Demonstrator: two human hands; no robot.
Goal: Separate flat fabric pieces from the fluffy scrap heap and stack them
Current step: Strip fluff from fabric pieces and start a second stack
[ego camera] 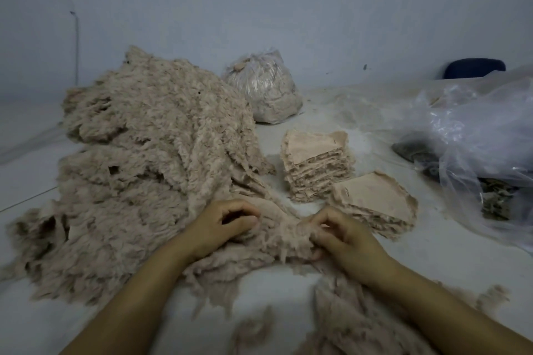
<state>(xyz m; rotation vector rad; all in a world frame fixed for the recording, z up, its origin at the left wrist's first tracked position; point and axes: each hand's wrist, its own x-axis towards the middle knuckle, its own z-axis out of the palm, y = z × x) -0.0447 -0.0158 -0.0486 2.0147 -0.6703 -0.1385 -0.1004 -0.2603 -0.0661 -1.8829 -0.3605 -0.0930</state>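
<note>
A big beige fluffy scrap heap (pixel 144 153) fills the left half of the pale surface. Its near edge runs under both hands. My left hand (pixel 222 225) has curled fingers that grip the fluffy fabric (pixel 284 232) at the heap's front. My right hand (pixel 343 235) pinches the same fabric just to the right. A tall stack of flat pinkish-beige pieces (pixel 317 164) stands behind the hands. A lower second stack (pixel 377 204) lies to its right, close to my right hand.
A tied clear bag of scraps (pixel 265 89) sits at the back by the wall. Crumpled clear plastic (pixel 476 130) over dark material (pixel 415 150) takes up the right side. Loose fluff tufts (pixel 253 328) lie near the front edge. A dark chair back (pixel 473 68) shows far right.
</note>
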